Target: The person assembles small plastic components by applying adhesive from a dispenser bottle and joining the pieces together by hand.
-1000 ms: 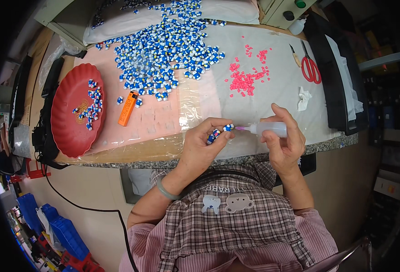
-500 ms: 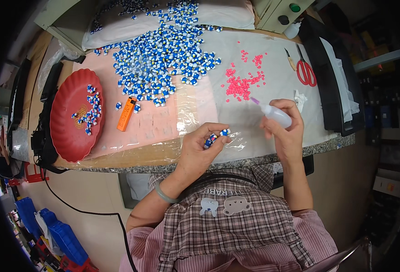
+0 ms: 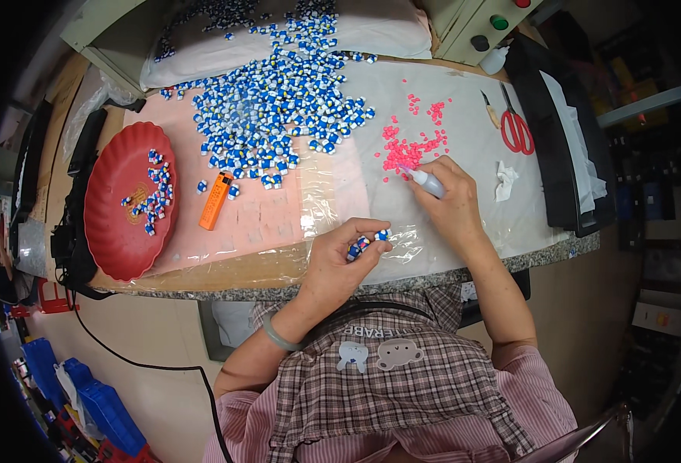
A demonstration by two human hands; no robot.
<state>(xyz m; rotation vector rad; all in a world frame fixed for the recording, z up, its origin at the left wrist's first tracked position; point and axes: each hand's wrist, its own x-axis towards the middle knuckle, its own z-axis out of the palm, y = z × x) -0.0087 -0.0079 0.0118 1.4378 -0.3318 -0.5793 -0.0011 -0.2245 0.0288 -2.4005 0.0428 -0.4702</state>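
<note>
My left hand [image 3: 339, 256] is closed on several small blue-and-white figurines [image 3: 357, 248]; one of them [image 3: 381, 234] is pinched between thumb and forefinger. A bit of pink shows among those in the palm. In my right hand [image 3: 455, 197] is a small translucent squeeze bottle [image 3: 428, 184] with a purple nozzle. Its tip points down at the near edge of the scattered small pink pieces [image 3: 402, 151]; whether it touches one I cannot tell. A large heap of blue-and-white figurines [image 3: 267, 116] spreads over the far left of the table.
A red scalloped dish [image 3: 113, 224] with several figurines stands at left, beside an orange lighter [image 3: 215, 202]. Red-handled scissors [image 3: 517, 131], a small pointed tool [image 3: 491, 113] and a crumpled white tissue [image 3: 506, 180] lie at right. A black tray [image 3: 549, 139] borders the right edge.
My right hand has moved left and away from me with the squeeze bottle, bringing its nozzle down to the pink pieces. My left hand stays nearly in place, still holding the figurines.
</note>
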